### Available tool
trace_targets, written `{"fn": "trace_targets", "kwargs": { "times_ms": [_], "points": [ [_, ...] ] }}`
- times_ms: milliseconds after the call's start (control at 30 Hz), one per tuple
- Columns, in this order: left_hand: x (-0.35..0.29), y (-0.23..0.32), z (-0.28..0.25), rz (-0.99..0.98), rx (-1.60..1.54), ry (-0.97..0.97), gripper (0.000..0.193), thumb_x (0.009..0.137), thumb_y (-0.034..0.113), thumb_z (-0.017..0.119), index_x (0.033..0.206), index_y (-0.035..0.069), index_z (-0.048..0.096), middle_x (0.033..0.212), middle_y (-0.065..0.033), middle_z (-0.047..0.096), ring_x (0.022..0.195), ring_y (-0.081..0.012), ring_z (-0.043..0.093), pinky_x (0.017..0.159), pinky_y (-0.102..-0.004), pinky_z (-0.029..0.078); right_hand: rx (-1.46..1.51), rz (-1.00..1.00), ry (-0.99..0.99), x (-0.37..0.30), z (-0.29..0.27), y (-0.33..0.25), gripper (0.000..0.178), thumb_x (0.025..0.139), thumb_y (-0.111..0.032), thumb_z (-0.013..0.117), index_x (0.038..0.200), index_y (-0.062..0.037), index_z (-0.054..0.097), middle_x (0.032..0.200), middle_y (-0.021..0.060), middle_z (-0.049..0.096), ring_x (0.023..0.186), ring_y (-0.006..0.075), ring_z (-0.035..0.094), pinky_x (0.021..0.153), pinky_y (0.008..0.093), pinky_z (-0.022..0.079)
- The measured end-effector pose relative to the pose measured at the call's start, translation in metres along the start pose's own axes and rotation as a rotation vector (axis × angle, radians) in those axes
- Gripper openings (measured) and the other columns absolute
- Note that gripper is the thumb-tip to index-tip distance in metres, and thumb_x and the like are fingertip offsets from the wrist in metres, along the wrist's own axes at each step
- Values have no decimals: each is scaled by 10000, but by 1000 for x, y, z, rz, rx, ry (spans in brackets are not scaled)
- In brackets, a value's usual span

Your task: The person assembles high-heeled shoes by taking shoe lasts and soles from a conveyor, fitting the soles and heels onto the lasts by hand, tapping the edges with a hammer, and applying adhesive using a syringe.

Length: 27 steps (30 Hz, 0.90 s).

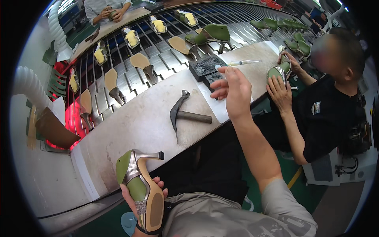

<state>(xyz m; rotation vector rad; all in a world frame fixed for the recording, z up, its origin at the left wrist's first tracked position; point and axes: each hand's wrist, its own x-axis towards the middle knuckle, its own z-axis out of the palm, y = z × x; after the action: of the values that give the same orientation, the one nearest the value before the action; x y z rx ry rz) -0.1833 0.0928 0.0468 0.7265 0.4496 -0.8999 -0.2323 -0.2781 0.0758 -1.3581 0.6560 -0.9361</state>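
Note:
My left hand (128, 197) is closed around a high-heeled shoe (148, 189) on a green last. Its tan sole faces right, its metallic heel points up and right, and a glittery band crosses the toe part. My right hand (235, 89) is raised beside dark blocks (207, 68) on the bench, its fingers bent and apart, with no held thing visible. A pale blue bit shows at one fingertip. Just beyond the fingers lies a thin, pale, pointed tool (244, 62). A wooden-handled hammer (193, 116) with a curved metal head lies between my hands.
The pale bench (130, 122) borders a slatted conveyor (158, 53) carrying heeled soles (141, 63), yellow-topped shoe parts (131, 38) and a green last (213, 33). A co-worker (331, 91) at right handles another shoe (279, 71). Another person (106, 12) works across. White hoses (33, 85) hang left.

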Motion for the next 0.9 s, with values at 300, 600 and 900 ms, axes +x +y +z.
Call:
{"fn": "trace_targets", "kwargs": {
  "times_ms": [300,600,900],
  "points": [
    [-8,13,1,118,-36,29,949,942,837,395,1301,-17,603,1165,-185,700,1031,-312,716,853,-480,624,-138,-172,118,-30,18,71,580,953,-389,719,1307,56,604,1125,165,718,961,240,723,795,333,562],
    [26,142,-46,814,599,200,390,1041,398,597,1212,48,605,1032,-99,693,891,-186,696,763,-341,581,-952,-736,-33,-80,13,102,500,870,-255,752,1290,-9,634,1238,168,674,1174,368,619,1100,533,392],
    [41,245,-91,1163,1158,713,540,832,89,820,1292,-48,572,1214,-161,685,1084,-254,668,949,-381,522,-982,-786,-70,-84,20,106,479,874,-260,734,1273,-14,637,1260,173,672,1192,376,607,1099,543,395]
  ]
}}
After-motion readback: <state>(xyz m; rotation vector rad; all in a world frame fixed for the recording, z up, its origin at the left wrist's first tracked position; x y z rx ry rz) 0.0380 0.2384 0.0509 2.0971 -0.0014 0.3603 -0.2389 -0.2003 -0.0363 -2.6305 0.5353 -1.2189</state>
